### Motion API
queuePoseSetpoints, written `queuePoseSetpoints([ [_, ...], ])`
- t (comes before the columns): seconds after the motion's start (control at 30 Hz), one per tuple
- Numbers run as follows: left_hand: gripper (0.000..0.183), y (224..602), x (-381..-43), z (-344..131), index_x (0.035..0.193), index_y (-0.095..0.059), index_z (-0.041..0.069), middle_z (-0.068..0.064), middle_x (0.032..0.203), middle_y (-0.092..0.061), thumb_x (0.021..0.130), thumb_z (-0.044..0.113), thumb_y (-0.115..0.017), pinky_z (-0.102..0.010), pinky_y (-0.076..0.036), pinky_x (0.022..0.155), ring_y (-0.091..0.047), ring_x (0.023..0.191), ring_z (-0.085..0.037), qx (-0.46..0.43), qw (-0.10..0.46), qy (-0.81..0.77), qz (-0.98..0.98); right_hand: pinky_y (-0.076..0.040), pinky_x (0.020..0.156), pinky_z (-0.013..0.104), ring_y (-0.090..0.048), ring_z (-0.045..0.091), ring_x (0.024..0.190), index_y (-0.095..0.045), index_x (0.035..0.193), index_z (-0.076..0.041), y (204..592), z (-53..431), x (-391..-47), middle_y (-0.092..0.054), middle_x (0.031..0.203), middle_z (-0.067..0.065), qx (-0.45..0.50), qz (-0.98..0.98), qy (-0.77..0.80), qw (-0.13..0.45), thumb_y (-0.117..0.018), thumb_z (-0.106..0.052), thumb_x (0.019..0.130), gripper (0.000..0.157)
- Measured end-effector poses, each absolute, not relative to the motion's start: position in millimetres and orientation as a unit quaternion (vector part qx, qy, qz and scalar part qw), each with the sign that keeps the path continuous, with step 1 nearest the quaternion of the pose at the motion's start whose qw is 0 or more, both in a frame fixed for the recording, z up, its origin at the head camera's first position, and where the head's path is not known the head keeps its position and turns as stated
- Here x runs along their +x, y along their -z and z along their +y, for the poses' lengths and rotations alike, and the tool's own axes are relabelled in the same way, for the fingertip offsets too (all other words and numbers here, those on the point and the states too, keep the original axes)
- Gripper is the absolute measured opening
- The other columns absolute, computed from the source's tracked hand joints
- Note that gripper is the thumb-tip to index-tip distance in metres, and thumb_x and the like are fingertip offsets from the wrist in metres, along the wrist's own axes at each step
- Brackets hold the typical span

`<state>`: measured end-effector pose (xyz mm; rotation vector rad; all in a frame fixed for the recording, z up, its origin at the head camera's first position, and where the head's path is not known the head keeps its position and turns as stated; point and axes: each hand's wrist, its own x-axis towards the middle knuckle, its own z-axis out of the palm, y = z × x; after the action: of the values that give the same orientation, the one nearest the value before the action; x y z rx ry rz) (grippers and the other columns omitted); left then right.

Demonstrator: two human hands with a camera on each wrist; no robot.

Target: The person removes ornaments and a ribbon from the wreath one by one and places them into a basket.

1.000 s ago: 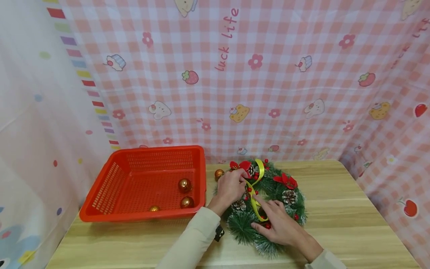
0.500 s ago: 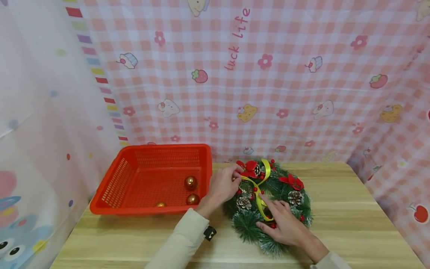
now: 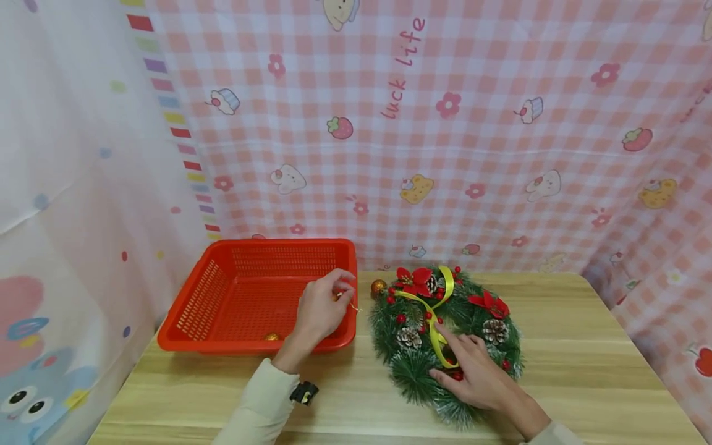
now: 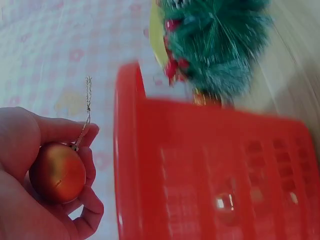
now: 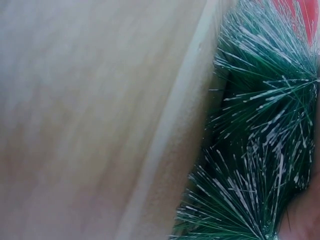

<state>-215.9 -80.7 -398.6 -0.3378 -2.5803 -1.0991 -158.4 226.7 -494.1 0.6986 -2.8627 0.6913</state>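
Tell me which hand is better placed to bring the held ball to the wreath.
Left, probably: the left hand already holds the orange-gold ball at the red basket, its cord sticking out free. The right hand rests on the wreath, so it seems better suited to steadying it.

A coppery ball (image 4: 57,173) with a gold cord (image 4: 88,102) is held in the left hand (image 3: 321,309); a green wreath (image 3: 410,376), trimmed with yellow ribbon (image 3: 432,334), is laid flat beneath the right hand (image 3: 477,376).
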Motion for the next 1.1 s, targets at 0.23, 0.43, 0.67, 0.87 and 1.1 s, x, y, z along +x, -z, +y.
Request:
queuePoseSetpoints([
  [0.23, 0.024, 412, -218, -125, 0.11, -0.068, 0.016, 0.0, 0.086, -0.075, 0.088, 0.006, -0.073, -0.029, -0.04, 0.056, -0.056, 0.06, -0.011, -0.067, 0.173, 0.411, -0.893, -0.031, 0.1, 0.061, -0.059, 0.023, 0.11, -0.029, 0.157, -0.015, 494, 227, -157, -0.066, 0.118, 0.003, 0.231, -0.943, -0.232, 0.058, -0.064, -0.053, 0.091, 0.083],
  [0.43, 0.025, 424, -218, -152, 0.112, -0.066, 0.012, -0.006, 0.089, -0.075, 0.088, 0.004, -0.072, -0.028, -0.038, 0.055, -0.054, 0.06, -0.017, -0.032, 0.169, 0.423, -0.89, -0.03, 0.1, 0.06, -0.059, 0.024, 0.11, -0.028, 0.157, -0.016, 494, 226, -158, -0.067, 0.119, 0.003, 0.229, -0.943, -0.235, 0.056, -0.064, -0.053, 0.091, 0.083],
  [0.67, 0.024, 432, -219, -160, 0.112, -0.066, 0.011, -0.006, 0.09, -0.076, 0.089, 0.006, -0.071, -0.029, -0.043, 0.06, -0.063, 0.073, -0.02, -0.019, 0.155, 0.432, -0.888, -0.029, 0.1, 0.061, -0.059, 0.025, 0.111, -0.029, 0.157, -0.017, 493, 227, -157, -0.065, 0.126, 0.006, 0.227, -0.942, -0.241, 0.056, -0.065, -0.052, 0.091, 0.082],
  [0.87, 0.025, 434, -219, -160, 0.113, -0.065, 0.012, -0.008, 0.092, -0.076, 0.09, 0.006, -0.07, -0.029, -0.042, 0.059, -0.062, 0.073, -0.019, -0.013, 0.148, 0.434, -0.889, -0.03, 0.099, 0.06, -0.059, 0.025, 0.112, -0.029, 0.156, -0.017, 493, 227, -157, -0.065, 0.129, 0.006, 0.232, -0.941, -0.239, 0.061, -0.065, -0.051, 0.091, 0.082],
  [1.1, 0.025, 435, -218, -160, 0.113, -0.065, 0.012, -0.008, 0.092, -0.076, 0.089, 0.005, -0.071, -0.028, -0.042, 0.058, -0.063, 0.073, -0.019, -0.013, 0.146, 0.433, -0.889, -0.03, 0.099, 0.06, -0.059, 0.024, 0.112, -0.031, 0.156, -0.016, 493, 226, -157, -0.065, 0.126, 0.006, 0.235, -0.94, -0.237, 0.067, -0.066, -0.051, 0.091, 0.082],
])
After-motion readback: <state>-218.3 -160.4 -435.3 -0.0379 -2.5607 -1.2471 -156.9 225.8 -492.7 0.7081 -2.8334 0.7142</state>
